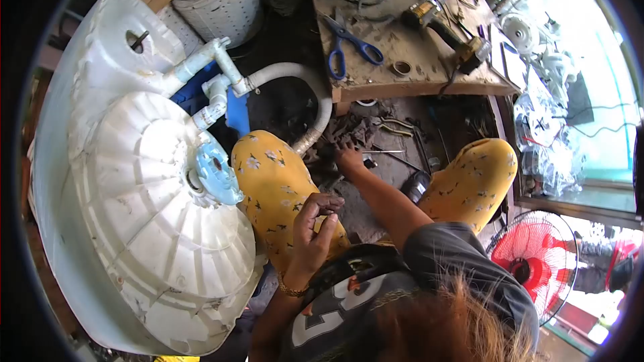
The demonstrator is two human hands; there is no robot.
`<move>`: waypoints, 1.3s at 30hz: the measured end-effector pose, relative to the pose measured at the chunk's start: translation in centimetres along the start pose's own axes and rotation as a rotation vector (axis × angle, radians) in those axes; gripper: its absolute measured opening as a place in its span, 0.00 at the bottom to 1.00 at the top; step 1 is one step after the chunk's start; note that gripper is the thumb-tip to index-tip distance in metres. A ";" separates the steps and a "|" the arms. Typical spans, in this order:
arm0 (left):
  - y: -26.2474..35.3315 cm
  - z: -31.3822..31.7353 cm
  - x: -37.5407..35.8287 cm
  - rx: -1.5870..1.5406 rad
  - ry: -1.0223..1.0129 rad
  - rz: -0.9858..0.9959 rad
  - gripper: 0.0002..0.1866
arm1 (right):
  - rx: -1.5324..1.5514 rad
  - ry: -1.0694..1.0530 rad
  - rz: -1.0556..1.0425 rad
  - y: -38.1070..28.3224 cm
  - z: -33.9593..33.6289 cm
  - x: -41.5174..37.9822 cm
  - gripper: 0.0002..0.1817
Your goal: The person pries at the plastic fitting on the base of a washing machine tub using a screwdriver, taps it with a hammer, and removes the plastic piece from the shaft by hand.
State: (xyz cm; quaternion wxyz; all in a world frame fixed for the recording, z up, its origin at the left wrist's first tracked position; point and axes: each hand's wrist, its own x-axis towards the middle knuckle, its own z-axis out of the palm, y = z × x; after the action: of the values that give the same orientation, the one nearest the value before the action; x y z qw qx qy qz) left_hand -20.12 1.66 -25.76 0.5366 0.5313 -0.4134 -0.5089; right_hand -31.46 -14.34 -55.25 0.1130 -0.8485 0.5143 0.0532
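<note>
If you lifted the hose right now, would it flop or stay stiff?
The hose would probably flex, though not go fully limp: its ribbed wall holds a wide curve. One end meets the pipe, so lifting might tug on that too.

Yellow trousers, dark-centred red fan

bright glare at right, dim floor, curved dark-edged view.

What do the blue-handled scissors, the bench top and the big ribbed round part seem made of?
Scissors: handles probably smooth plastic, evenly blue; narrow, darker blades suggest steel.
Bench top: wood, perhaps plywood, from its dull, stained tan surface.
Ribbed round part: likely moulded plastic, off-white and smudged, judging by its radiating ribs.
</note>
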 end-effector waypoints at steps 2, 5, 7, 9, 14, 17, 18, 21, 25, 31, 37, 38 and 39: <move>-0.1 -0.1 0.1 0.042 -0.044 0.018 0.10 | -0.049 -0.035 -0.035 0.5 -0.7 0.4 0.24; -0.5 -0.6 0.2 0.092 -0.039 0.028 0.11 | -0.120 -0.073 -0.152 1.9 -6.7 0.7 0.22; -0.3 -0.5 0.8 0.139 -0.011 0.013 0.12 | 0.272 -0.102 0.083 3.1 -14.5 0.1 0.25; 0.6 -0.6 1.7 0.299 -0.003 0.152 0.14 | 0.466 0.494 -0.061 3.5 -23.6 -3.3 0.35; 4.2 0.3 3.6 0.569 0.066 0.443 0.21 | 1.358 0.970 0.125 3.4 -34.2 -8.9 0.37; 6.0 0.8 4.2 0.719 0.102 0.588 0.22 | 1.544 0.942 0.146 1.3 -33.4 -9.1 0.35; 6.3 0.9 4.3 0.769 0.107 0.623 0.23 | 1.664 0.918 0.147 0.2 -33.2 -8.8 0.34; 7.4 0.9 4.8 0.838 0.116 0.672 0.23 | 1.818 0.828 0.143 -1.9 -32.3 -7.6 0.34; 7.1 0.4 5.4 0.855 0.136 0.639 0.23 | 1.592 0.808 0.167 -2.3 -31.2 -6.5 0.35; 6.8 -0.5 5.8 0.865 0.200 0.658 0.23 | 1.937 0.653 0.137 -4.1 -31.0 -5.3 0.35; 7.8 0.5 8.6 0.973 0.230 0.678 0.29 | 1.928 0.542 0.120 -3.1 -32.5 -5.8 0.31; 8.2 0.9 9.4 1.023 0.212 0.642 0.30 | 1.960 0.517 0.085 -3.1 -32.7 -5.8 0.30; 8.7 1.5 10.3 1.066 0.190 0.612 0.32 | 1.985 0.502 0.050 -2.8 -33.0 -5.9 0.28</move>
State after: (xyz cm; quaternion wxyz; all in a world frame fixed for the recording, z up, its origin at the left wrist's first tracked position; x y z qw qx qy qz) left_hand -19.22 -9.45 -18.02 0.3536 0.6264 -0.6946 -0.0062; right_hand -32.57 -16.13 -21.65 0.6525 -0.3479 0.3529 -0.5733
